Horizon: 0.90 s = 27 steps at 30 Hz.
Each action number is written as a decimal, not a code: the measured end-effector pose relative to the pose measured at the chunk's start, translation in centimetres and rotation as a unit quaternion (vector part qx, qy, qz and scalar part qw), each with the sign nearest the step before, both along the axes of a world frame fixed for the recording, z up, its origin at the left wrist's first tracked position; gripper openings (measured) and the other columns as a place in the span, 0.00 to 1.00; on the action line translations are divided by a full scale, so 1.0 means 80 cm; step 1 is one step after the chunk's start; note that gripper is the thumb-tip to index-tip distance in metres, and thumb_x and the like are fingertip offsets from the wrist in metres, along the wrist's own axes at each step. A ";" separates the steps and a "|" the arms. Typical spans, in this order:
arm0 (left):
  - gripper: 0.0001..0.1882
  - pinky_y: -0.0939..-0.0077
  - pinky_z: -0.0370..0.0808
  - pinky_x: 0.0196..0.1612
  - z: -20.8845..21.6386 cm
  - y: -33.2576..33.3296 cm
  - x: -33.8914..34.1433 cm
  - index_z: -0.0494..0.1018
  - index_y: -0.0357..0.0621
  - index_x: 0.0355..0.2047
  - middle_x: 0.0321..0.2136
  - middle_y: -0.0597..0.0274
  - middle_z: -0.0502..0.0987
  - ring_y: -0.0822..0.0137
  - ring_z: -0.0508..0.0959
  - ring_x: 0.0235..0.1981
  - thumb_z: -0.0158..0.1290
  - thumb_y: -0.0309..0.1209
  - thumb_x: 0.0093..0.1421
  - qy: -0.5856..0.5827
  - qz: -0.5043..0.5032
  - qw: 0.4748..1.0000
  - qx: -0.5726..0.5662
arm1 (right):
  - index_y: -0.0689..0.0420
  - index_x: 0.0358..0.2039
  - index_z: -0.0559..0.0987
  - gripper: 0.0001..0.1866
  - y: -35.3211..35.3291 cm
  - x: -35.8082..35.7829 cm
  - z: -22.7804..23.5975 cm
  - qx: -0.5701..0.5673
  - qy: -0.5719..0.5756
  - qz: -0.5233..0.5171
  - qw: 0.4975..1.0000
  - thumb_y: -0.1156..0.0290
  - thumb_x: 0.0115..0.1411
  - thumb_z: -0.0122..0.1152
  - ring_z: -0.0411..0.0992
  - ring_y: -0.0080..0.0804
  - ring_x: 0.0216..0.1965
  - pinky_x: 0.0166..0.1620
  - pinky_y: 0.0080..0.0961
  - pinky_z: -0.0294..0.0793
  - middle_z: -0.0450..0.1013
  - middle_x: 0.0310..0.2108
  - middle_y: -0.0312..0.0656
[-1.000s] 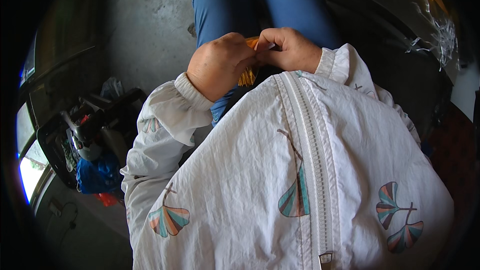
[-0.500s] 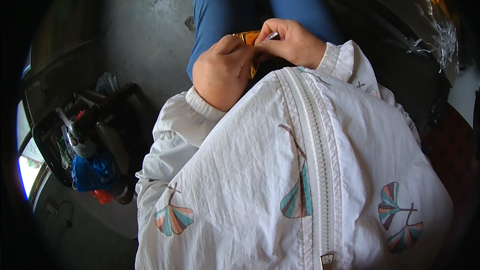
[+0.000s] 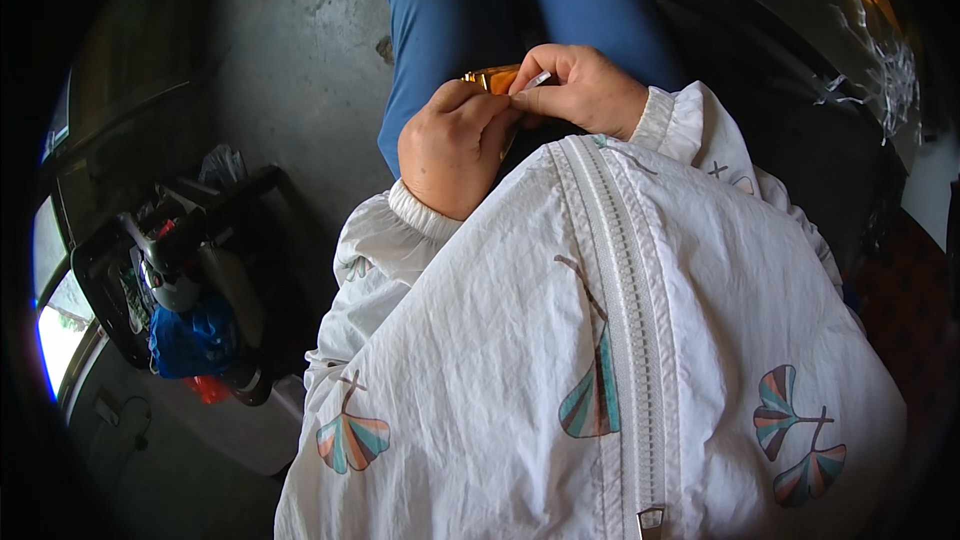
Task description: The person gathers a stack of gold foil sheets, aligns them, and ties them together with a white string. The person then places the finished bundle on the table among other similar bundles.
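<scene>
This looks like a workshop or a garage, not a room of a home. The floor (image 3: 290, 60) is bare grey concrete with stains and small marks on it. At the left side stands a dark open crate (image 3: 105, 290) filled with mixed working things: a blue rag or bag (image 3: 195, 335), something red (image 3: 210, 390) under it, and a black handle (image 3: 225, 202) that lies across the top. Beside the crate a white container (image 3: 230, 430) stands on the floor. At the upper right, pale shreds or strips (image 3: 870, 70) lie on a dark surface. Daylight comes in at the far left edge.
</scene>
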<state>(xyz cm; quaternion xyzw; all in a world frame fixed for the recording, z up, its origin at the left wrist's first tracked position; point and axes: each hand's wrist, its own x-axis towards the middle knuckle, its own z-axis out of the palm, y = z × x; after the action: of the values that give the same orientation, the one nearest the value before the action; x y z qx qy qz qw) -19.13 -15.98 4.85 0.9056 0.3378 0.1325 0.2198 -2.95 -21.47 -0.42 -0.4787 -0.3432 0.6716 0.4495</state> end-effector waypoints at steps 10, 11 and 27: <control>0.03 0.73 0.74 0.25 -0.011 -0.007 -0.001 0.78 0.44 0.25 0.25 0.62 0.76 0.62 0.77 0.23 0.59 0.27 0.47 -0.059 0.055 0.997 0.004 | 0.60 0.34 0.73 0.06 0.001 -0.003 0.000 0.007 0.003 -0.001 1.000 0.70 0.62 0.55 0.72 0.20 0.31 0.37 0.16 0.73 0.73 0.29 0.36; 0.03 0.73 0.74 0.25 -0.013 -0.009 -0.001 0.78 0.44 0.25 0.25 0.62 0.76 0.62 0.77 0.22 0.59 0.27 0.47 -0.065 0.062 0.996 0.009 | 0.60 0.34 0.73 0.07 0.000 -0.005 0.000 0.003 0.003 -0.006 1.000 0.70 0.62 0.54 0.72 0.20 0.31 0.37 0.16 0.73 0.73 0.29 0.36; 0.03 0.71 0.71 0.22 -0.018 -0.017 0.003 0.74 0.39 0.23 0.21 0.56 0.73 0.59 0.75 0.19 0.57 0.22 0.47 -0.101 0.137 0.985 -0.030 | 0.63 0.36 0.74 0.10 -0.009 -0.015 -0.004 0.046 -0.035 -0.061 0.996 0.82 0.51 0.56 0.75 0.28 0.36 0.42 0.22 0.75 0.76 0.33 0.43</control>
<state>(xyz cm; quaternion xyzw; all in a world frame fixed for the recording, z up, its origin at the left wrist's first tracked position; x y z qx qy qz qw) -18.86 -17.33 3.41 0.8258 0.4382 0.2420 0.2599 -4.19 -22.15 -0.76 -0.5009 -0.3591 0.6094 0.4989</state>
